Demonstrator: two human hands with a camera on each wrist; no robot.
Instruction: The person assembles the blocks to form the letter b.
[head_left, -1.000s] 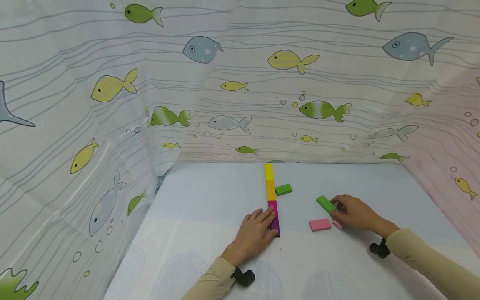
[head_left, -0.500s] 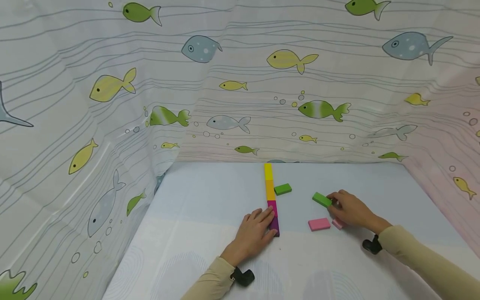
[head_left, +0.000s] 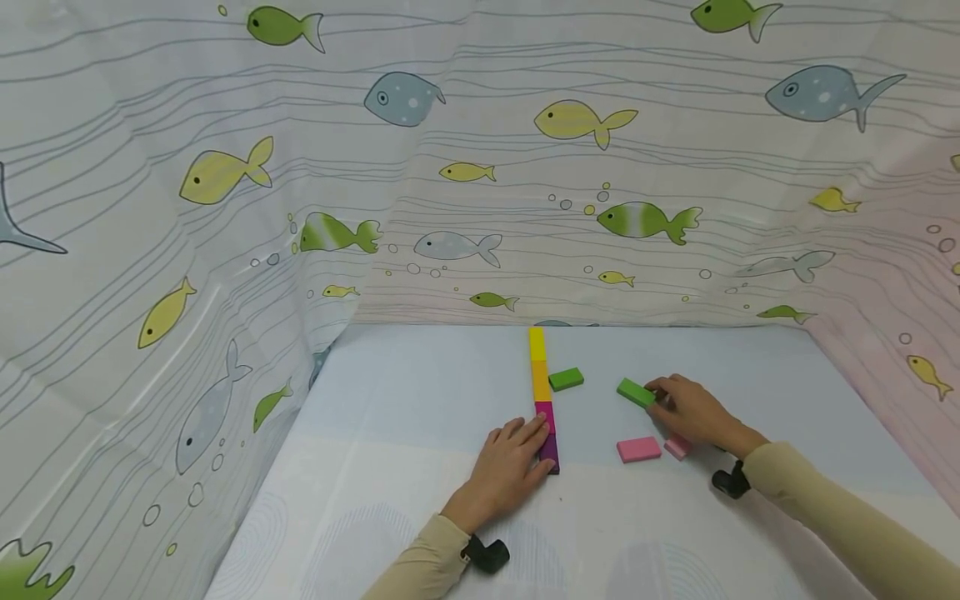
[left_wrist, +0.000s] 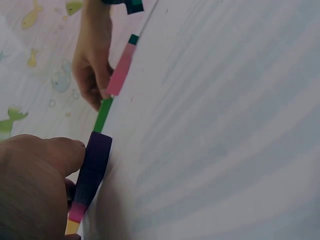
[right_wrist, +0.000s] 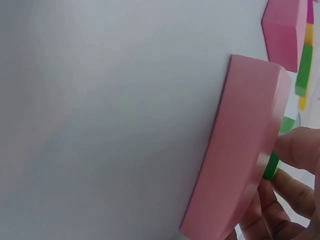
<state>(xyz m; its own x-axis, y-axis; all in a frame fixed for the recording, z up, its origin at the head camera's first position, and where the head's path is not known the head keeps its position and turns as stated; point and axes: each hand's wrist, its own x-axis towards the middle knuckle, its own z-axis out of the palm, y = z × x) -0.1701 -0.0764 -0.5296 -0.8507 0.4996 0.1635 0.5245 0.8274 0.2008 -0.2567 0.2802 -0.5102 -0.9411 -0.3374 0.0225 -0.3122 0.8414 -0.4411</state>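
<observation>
My left hand [head_left: 498, 479] lies over the near end of a straight row of flat blocks, its fingertips on the magenta block [head_left: 543, 408]. Its thumb touches the side of the purple block [left_wrist: 95, 160]. Beyond them the row continues with an orange block [head_left: 541, 381] and a yellow block [head_left: 537, 343]. To the right, my right hand [head_left: 693, 412] pinches one end of a green block [head_left: 634, 392] between thumb and fingers; the other end points toward the row. A second green block [head_left: 566, 379] sits at the right side of the orange one.
A pink block [head_left: 639, 450] lies on the white table [head_left: 600, 525] between the hands. Another pink block [right_wrist: 240, 135] lies under the right hand, partly hidden in the head view. Behind the table hangs a fish-print curtain [head_left: 517, 200], which also rises along both sides.
The right hand has moved left and slightly away from the person, carrying the green block toward the row. My left hand and the row have stayed in place.
</observation>
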